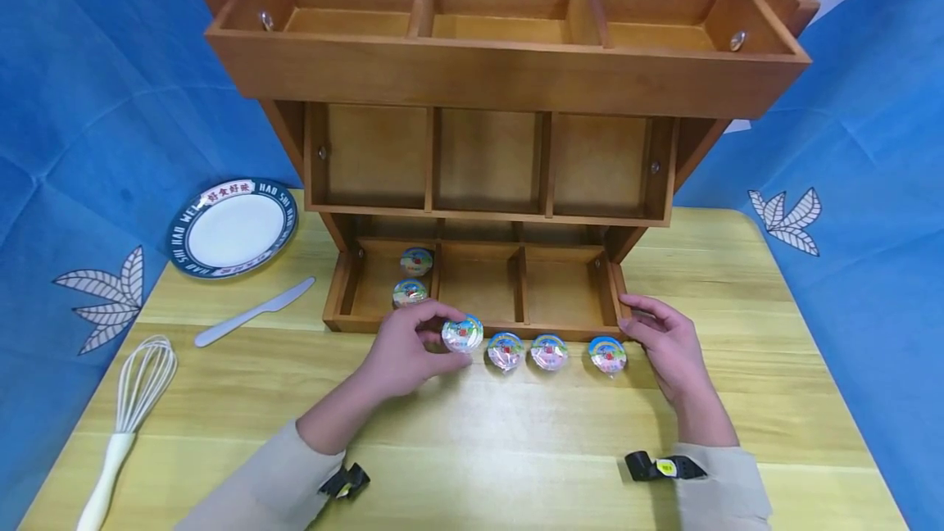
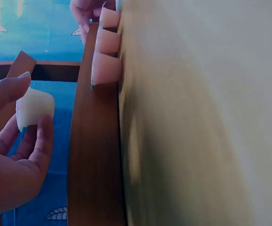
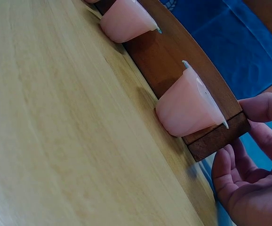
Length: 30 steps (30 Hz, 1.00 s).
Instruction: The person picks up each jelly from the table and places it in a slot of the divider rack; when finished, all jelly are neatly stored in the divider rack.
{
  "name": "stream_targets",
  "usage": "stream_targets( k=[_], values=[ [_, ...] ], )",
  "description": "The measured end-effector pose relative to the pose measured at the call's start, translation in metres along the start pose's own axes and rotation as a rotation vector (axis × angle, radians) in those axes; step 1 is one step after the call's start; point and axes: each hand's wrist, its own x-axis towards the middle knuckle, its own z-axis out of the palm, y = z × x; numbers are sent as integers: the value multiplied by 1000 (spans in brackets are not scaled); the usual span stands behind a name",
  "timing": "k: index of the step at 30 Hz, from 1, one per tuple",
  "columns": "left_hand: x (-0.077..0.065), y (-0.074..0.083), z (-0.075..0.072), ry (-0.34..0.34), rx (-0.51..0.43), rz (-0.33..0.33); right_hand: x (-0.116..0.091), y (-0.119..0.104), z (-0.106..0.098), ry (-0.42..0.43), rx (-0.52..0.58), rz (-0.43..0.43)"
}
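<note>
My left hand [image 1: 404,353] pinches a jelly cup [image 1: 462,334] with a printed foil lid between thumb and fingers. In the left wrist view this cup [image 2: 36,108] looks creamy white and is held up beside the front board. My right hand [image 1: 669,344] grips the right front corner of the bottom tier of a wooden three-tier rack [image 1: 509,76]. Three pink jelly cups, a left one [image 1: 505,351], a middle one [image 1: 549,352] and a right one [image 1: 607,356], stand in a row on the table before it. Two more cups, a rear one [image 1: 416,261] and a front one [image 1: 410,292], sit in the bottom-left compartment.
A plate with a dark patterned rim [image 1: 186,246] lies at the back left of the wooden table [image 1: 745,293]. Nearer are a pale plastic knife [image 1: 254,311] and a whisk [image 1: 133,408]. Blue cloth [image 1: 111,39] surrounds the table behind and at both sides.
</note>
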Motion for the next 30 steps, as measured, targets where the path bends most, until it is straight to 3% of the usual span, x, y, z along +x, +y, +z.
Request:
stream_targets(
  k=[10,22,30],
  values=[
    [35,0,4,13,-112,-14,1,-1,1,-3,-12,3],
    [78,-5,11,70,-6,-39,0,-2,-1,-6,10,-8],
    [101,-14,24,83,104,-37,1,-1,0,-6,25,-5]
  ],
)
